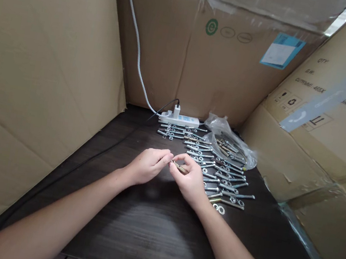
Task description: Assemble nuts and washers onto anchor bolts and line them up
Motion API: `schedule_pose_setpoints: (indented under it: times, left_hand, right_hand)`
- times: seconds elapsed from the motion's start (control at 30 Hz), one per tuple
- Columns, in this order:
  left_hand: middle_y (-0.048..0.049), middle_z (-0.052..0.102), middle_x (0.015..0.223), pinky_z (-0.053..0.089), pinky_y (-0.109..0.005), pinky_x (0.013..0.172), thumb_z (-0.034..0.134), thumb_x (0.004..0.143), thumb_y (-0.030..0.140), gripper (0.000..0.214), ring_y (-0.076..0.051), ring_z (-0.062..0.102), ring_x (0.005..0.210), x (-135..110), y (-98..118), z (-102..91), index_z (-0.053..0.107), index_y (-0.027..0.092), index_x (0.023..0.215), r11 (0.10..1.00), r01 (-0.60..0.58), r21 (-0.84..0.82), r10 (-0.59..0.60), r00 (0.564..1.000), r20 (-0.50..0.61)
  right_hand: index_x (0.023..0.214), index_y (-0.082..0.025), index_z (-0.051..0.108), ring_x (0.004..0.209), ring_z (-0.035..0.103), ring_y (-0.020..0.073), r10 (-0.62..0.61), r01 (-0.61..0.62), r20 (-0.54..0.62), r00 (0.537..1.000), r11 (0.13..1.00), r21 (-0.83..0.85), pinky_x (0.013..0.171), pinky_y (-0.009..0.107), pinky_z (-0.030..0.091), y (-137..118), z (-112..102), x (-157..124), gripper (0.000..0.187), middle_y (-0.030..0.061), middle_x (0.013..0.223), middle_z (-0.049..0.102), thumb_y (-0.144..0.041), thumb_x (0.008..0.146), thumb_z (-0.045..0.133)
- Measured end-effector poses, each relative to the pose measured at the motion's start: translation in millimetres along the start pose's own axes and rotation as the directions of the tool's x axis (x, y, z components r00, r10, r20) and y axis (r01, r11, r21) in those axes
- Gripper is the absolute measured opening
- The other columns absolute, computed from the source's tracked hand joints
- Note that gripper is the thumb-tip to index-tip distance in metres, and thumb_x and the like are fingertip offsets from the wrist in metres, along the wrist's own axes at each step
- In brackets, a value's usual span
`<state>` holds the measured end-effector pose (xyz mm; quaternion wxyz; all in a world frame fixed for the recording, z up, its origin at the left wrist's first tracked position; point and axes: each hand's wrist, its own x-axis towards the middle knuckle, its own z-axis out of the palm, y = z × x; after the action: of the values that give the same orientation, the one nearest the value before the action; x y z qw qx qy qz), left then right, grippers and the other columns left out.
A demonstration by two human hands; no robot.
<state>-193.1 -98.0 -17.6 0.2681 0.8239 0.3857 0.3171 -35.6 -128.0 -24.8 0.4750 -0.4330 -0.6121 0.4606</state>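
Above the middle of the dark table, my left hand [149, 166] and my right hand [189, 178] meet at the fingertips. A slim, brass-coloured bolt [180, 168] lies in the fingers of my right hand, partly hidden by them. Its small shiny end points at my left hand, whose thumb and fingers are pinched together there. What the left fingertips hold is too small and covered to make out. Just right of my hands are rows of silver bolts [229, 187] with metal sleeves. Loose washers [221, 209] and rings lie among them.
A clear plastic bag [225, 134] with more bolts lies at the back right. Behind the rows sits a white power strip [187, 121] with a plugged-in adapter. A black cable [99, 152] crosses the table's left side. Cardboard walls [160, 48] enclose the table [141, 239].
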Motion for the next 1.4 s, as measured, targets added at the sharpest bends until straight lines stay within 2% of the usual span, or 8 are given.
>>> schedule_pose_setpoints:
  times: [0.33, 0.57, 0.77, 0.93, 1.03, 1.13, 1.27, 1.4]
  left_hand:
    - [0.0010, 0.054, 0.080, 0.036, -0.024, 0.065, 0.034, 0.094, 0.036, 0.024, -0.012, 0.049, 0.071, -3.3, 11.4, -4.2, 0.049, 0.018, 0.091, 1.000, 0.007, -0.007, -0.006, 1.000, 0.025]
    - [0.0043, 0.044, 0.062, 0.028, -0.023, 0.054, 0.032, 0.094, 0.038, 0.034, -0.010, 0.040, 0.056, -1.6, 2.5, -1.8, 0.041, 0.017, 0.069, 1.000, 0.020, 0.000, -0.020, 1.000, 0.014]
    - [0.0044, 0.040, 0.056, 0.025, -0.023, 0.052, 0.030, 0.095, 0.040, 0.041, -0.008, 0.036, 0.053, -1.6, -0.1, -1.8, 0.038, 0.016, 0.061, 1.000, 0.017, 0.005, -0.017, 1.000, 0.006]
    - [0.0043, 0.042, 0.057, 0.026, -0.022, 0.053, 0.036, 0.093, 0.038, 0.037, -0.009, 0.038, 0.054, -0.6, 0.3, -0.9, 0.040, 0.016, 0.062, 0.997, 0.070, 0.011, -0.070, 0.997, -0.022]
    - [0.0038, 0.045, 0.061, 0.028, -0.022, 0.053, 0.042, 0.089, 0.038, 0.032, -0.009, 0.039, 0.057, 0.5, 1.7, 0.8, 0.047, 0.016, 0.067, 0.988, 0.097, -0.121, -0.103, 0.994, -0.044]
    - [0.0039, 0.043, 0.062, 0.030, -0.021, 0.053, 0.049, 0.085, 0.040, 0.031, -0.009, 0.038, 0.057, 2.4, 1.8, 4.8, 0.047, 0.015, 0.068, 0.931, 0.117, -0.345, -0.145, 0.988, -0.056]
    - [0.0065, 0.031, 0.054, 0.022, -0.019, 0.046, 0.049, 0.083, 0.045, 0.038, -0.006, 0.027, 0.048, 5.9, -2.5, 11.3, 0.038, 0.017, 0.060, 0.763, 0.218, -0.609, -0.275, 0.961, -0.001]
    - [0.0084, 0.025, 0.053, 0.015, -0.018, 0.043, 0.050, 0.083, 0.041, 0.037, -0.005, 0.019, 0.044, 7.5, -6.0, 13.4, 0.031, 0.018, 0.062, 0.589, 0.305, -0.749, -0.350, 0.931, 0.104]
  right_hand:
    - [0.082, -0.018, 0.052, 0.041, 0.017, 0.0048, 0.031, -0.030, -0.004, 1.000, 0.998, 0.059, 0.040, 0.020, 0.011, 3.5, -6.5, 5.9, 0.020, -0.0119, 0.043, 0.026, -0.036, 0.077, 0.061]
    - [0.091, -0.018, 0.055, 0.041, 0.027, 0.0049, -0.012, 0.007, 0.042, 0.999, 0.994, 0.108, 0.040, 0.018, 0.021, 8.4, -2.5, 3.6, 0.023, -0.0101, 0.047, 0.036, -0.032, 0.076, 0.065]
    - [0.090, -0.018, 0.059, 0.052, 0.046, 0.0091, -0.067, 0.065, 0.012, 0.998, 0.994, 0.089, 0.048, 0.020, 0.036, 10.3, 1.1, 4.0, 0.023, -0.0031, 0.062, 0.055, -0.032, 0.073, 0.068]
    - [0.091, -0.018, 0.057, 0.045, 0.037, 0.0066, -0.058, 0.057, 0.018, 0.998, 0.998, 0.038, 0.043, 0.019, 0.027, 13.4, -0.5, 3.6, 0.022, -0.0062, 0.054, 0.048, -0.032, 0.076, 0.065]
    - [0.094, -0.018, 0.057, 0.043, 0.033, 0.0059, -0.079, 0.079, 0.001, 0.997, 0.997, 0.002, 0.041, 0.019, 0.023, 12.6, -1.1, 3.0, 0.022, -0.0073, 0.052, 0.044, -0.032, 0.078, 0.063]
    - [0.097, -0.018, 0.058, 0.042, 0.037, 0.0061, -0.098, 0.098, -0.010, 0.995, 0.995, -0.010, 0.040, 0.018, 0.026, 11.0, -0.1, 2.9, 0.022, -0.0066, 0.053, 0.047, -0.031, 0.079, 0.062]
    - [0.100, -0.019, 0.059, 0.061, 0.059, 0.0119, -0.119, 0.119, -0.009, 0.993, 0.993, 0.006, 0.053, 0.021, 0.044, 10.9, 1.4, 3.4, 0.024, 0.0013, 0.077, 0.064, -0.031, 0.079, 0.061]
    - [0.097, -0.019, 0.058, 0.062, 0.060, 0.0123, -0.116, 0.115, -0.025, 0.993, 0.993, -0.025, 0.055, 0.022, 0.046, 11.8, 0.7, 3.5, 0.023, 0.0014, 0.078, 0.064, -0.032, 0.079, 0.062]
